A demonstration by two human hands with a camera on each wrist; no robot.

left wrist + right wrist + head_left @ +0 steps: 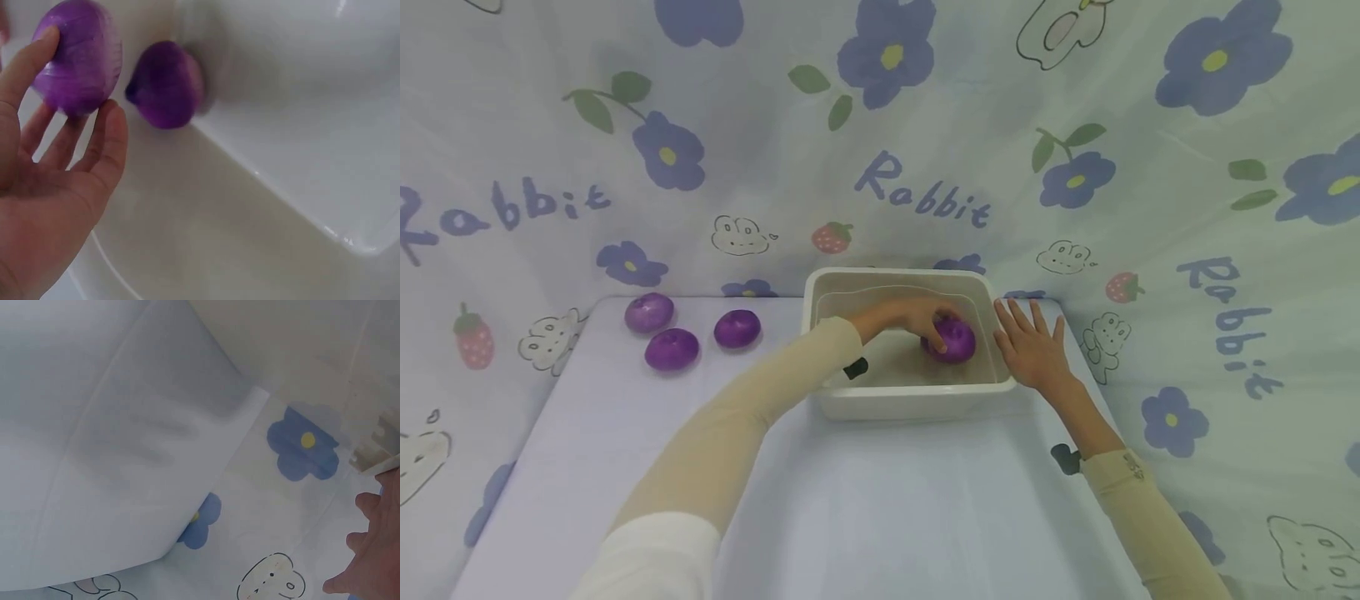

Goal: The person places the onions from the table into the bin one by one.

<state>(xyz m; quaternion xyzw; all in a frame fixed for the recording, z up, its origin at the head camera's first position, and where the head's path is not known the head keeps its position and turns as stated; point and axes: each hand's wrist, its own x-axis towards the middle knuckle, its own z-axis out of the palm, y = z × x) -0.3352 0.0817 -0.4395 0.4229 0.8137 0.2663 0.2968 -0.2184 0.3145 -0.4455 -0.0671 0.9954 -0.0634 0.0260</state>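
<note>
A purple onion (81, 59) is gripped between the thumb and fingers of my left hand (921, 317), inside a white plastic bin (917, 390). Close beside it in the left wrist view, a second purple onion (164, 84) lies against the bin's inside; in the head view it is mostly hidden. My right hand (1033, 343) is at the bin's right end, fingers straight and spread, its edge right at the rim. The right wrist view catches only part of that hand, at the lower right.
Three more purple onions, one at the back (649, 313), one in front (672, 350) and one nearer the bin (737, 330), lie on the white table (880, 500) at the left. A flower-printed curtain (760, 158) hangs behind the table and along its sides.
</note>
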